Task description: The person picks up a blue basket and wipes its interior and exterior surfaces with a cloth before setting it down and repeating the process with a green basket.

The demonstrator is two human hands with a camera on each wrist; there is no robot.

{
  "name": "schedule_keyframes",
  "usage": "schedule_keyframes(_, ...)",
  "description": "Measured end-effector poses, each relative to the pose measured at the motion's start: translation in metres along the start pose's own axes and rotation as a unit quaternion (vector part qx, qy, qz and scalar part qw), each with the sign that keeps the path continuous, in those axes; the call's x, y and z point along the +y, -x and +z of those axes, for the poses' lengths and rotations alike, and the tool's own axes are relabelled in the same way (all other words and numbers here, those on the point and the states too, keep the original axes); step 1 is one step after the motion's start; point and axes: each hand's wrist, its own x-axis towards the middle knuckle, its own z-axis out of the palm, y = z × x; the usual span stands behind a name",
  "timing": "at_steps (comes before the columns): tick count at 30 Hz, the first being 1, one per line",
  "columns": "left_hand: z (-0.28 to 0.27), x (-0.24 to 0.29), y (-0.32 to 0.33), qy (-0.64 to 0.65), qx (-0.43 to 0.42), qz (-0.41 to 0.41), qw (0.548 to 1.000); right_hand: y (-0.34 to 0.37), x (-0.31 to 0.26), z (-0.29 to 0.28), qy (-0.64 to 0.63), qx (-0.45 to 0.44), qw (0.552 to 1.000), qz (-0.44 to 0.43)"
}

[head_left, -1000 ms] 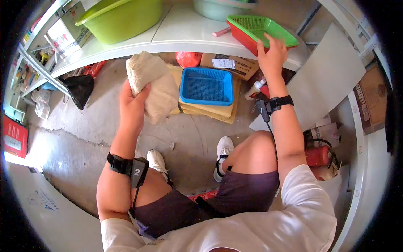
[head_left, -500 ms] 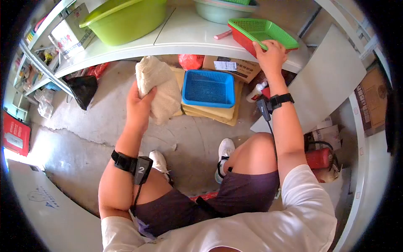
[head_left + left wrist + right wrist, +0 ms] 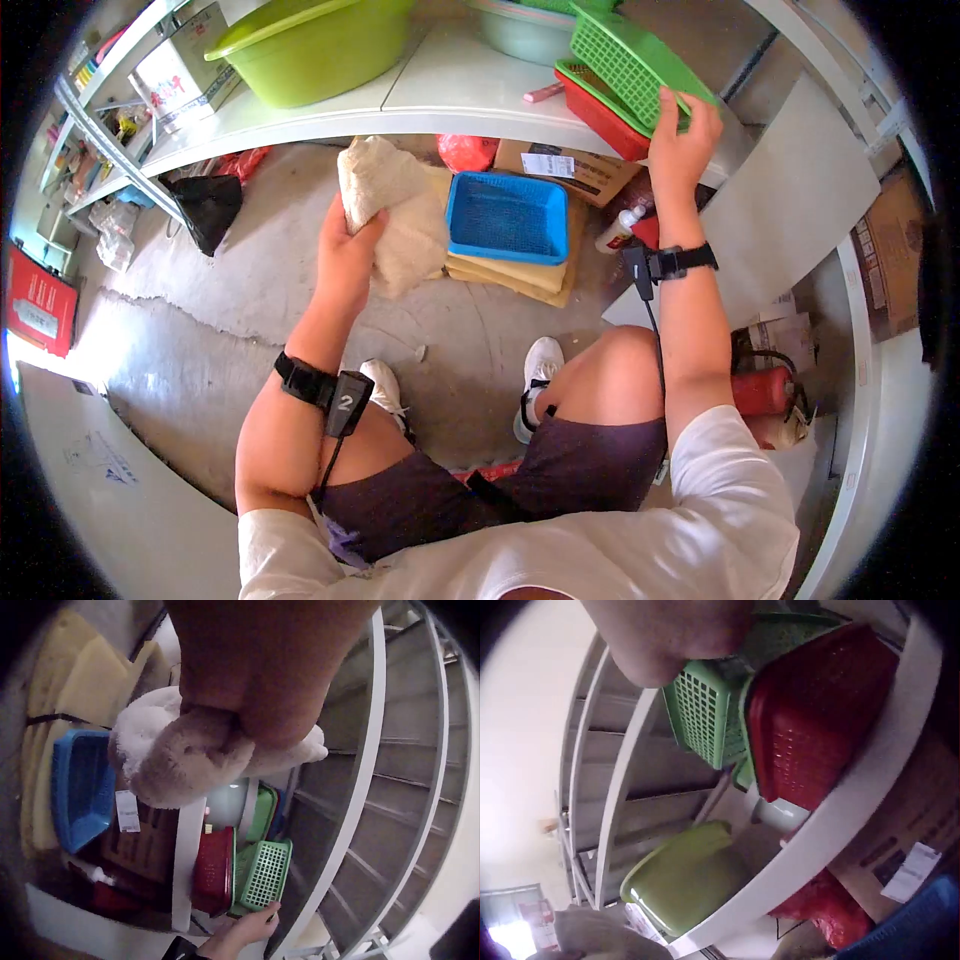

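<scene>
My left hand [image 3: 345, 255] grips a folded beige plush cloth [image 3: 395, 220], the thumb on its near side. In the left wrist view that cloth [image 3: 187, 757] bunches up fluffy beneath the hand. At the shelf's right end, my right hand [image 3: 685, 145] pinches the near rim of a green mesh basket [image 3: 640, 60]. This basket is tilted up, over another green basket [image 3: 572, 68] that is nested in a red basket [image 3: 605, 122]. The right wrist view shows the lifted basket's grid side [image 3: 699, 709] beside the red basket [image 3: 802, 720].
A blue basket [image 3: 508, 250] rests on stacked yellow pads [image 3: 520, 280] below the white shelf [image 3: 450, 75]. On the shelf stand a lime-green basin [image 3: 310, 60] and a pale basin [image 3: 520, 38]. A cardboard box [image 3: 600, 180], a white bottle [image 3: 615, 232] and a red fire extinguisher [image 3: 762, 392] are lower right.
The right hand has taken hold of the top green basket and tipped it up from the nested stack. The left hand still holds the cloth, now slightly further right in view.
</scene>
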Motion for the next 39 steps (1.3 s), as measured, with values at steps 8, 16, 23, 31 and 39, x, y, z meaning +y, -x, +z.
schedule_keyframes(8, -0.020, 0.008, -0.012, 0.377, -0.062, -0.141, 0.913, 0.011, -0.106, -0.049, -0.214, -0.172, 0.921, -0.275)
schedule_keyframes(16, -0.024, 0.009, 0.000, 0.273, -0.102, -0.144, 0.946, 0.020, -0.128, -0.073, -0.317, -0.262, 0.870, -0.270)
schedule_keyframes(23, -0.014, 0.012, 0.004, 0.135, -0.130, -0.125, 0.974, 0.035, -0.138, -0.077, -0.356, -0.297, 0.825, -0.323)
schedule_keyframes(31, -0.013, 0.002, 0.003, -0.046, 0.031, -0.044, 0.998, 0.051, -0.126, -0.033, -0.437, -0.284, 0.853, 0.002)
schedule_keyframes(39, -0.021, 0.007, 0.000, 0.003, 0.060, 0.021, 0.998, 0.076, -0.091, -0.018, -0.405, -0.453, 0.772, 0.187)
